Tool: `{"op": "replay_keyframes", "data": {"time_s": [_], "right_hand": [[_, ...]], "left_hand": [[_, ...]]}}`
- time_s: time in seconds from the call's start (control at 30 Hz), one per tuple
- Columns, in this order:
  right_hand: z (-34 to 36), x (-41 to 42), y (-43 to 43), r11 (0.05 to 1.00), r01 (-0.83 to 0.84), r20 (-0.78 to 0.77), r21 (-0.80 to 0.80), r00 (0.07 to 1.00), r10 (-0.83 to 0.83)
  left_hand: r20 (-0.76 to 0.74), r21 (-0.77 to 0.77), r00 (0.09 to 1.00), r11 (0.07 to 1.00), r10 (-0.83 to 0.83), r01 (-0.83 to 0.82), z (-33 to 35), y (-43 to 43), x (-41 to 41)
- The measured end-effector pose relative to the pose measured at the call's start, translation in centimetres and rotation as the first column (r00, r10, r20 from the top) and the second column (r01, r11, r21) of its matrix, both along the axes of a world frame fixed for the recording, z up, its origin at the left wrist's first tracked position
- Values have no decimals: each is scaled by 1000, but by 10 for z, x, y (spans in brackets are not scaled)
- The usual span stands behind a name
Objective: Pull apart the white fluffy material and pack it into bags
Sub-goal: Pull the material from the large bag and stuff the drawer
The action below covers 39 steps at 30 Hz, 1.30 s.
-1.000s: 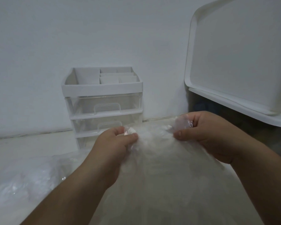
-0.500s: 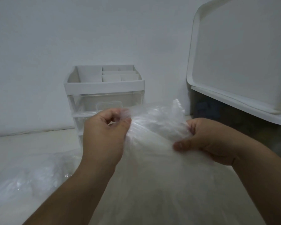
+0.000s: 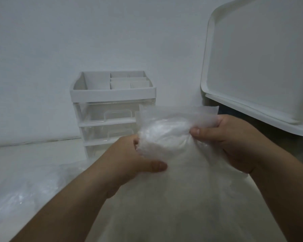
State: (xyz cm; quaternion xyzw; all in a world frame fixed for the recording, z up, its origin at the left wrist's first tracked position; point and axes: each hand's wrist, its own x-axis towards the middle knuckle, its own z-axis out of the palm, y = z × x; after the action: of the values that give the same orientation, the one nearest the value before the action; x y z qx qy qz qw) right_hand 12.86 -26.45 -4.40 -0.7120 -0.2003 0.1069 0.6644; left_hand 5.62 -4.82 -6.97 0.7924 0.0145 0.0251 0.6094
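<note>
A large clear plastic bag [image 3: 182, 198] full of white fluffy material stands in front of me, filling the lower middle of the head view. Its top is gathered into a crumpled neck [image 3: 166, 126], with a flat flap of plastic sticking up above it. My left hand [image 3: 136, 159] grips the neck from the left, thumb lying across the bag's front. My right hand [image 3: 224, 138] pinches the neck from the right, thumb pressed into the gathered plastic.
A white organiser [image 3: 112, 105] with clear drawers stands against the wall behind the bag. A white bin lid [image 3: 262, 67] leans at upper right. More clear plastic with fluffy material [image 3: 21, 193] lies on the surface at lower left.
The bag's top has been bunched tighter into a neck. My left hand dropped lower and shifted right onto the bag's front; my right hand rose slightly, still pinching the plastic.
</note>
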Motion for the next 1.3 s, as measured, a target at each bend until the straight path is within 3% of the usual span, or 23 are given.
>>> {"op": "replay_keyframes", "data": {"time_s": [0.1, 0.3, 0.53, 0.63, 0.73, 0.87, 0.97, 1.07, 1.13, 1.23, 1.3], "right_hand": [[4, -1, -2, 995, 86, 101, -49, 992, -81], [3, 4, -2, 970, 241, 146, -26, 961, -235], [7, 21, -29, 816, 578, 185, 10, 801, -570], [11, 23, -39, 787, 617, 174, 20, 773, -611], [13, 22, -41, 769, 636, 182, 58, 751, -635], [13, 20, -40, 755, 646, 186, 109, 733, -654], [15, 18, -38, 759, 641, 210, 118, 730, -650], [16, 17, -36, 767, 629, 202, 122, 741, -640], [15, 18, -37, 772, 624, 209, 119, 745, -634], [15, 17, -37, 782, 614, 217, 107, 753, -621], [15, 18, -37, 794, 597, 208, 112, 768, -606]], "left_hand": [[-112, -17, 990, 996, -89, 87, 0, 6, -2], [-152, 92, 969, 974, -194, 209, 7, 22, -4], [-243, 307, 967, 940, -75, 151, -2, 44, 4], [-322, 556, 947, 810, 1, 188, -13, 42, 7], [-431, 648, 902, 708, 37, 281, -27, 22, 7], [-358, 667, 933, 711, 43, 224, -41, -2, 11], [-367, 588, 930, 780, 21, 215, -43, -2, 13], [-213, 584, 966, 812, 148, 5, -44, 8, 20], [-96, 698, 960, 706, 263, -124, -50, 24, 27], [-83, 879, 923, 464, 377, -111, -60, 57, 31], [-84, 915, 898, 390, 432, -102, -59, 76, 30]]}}
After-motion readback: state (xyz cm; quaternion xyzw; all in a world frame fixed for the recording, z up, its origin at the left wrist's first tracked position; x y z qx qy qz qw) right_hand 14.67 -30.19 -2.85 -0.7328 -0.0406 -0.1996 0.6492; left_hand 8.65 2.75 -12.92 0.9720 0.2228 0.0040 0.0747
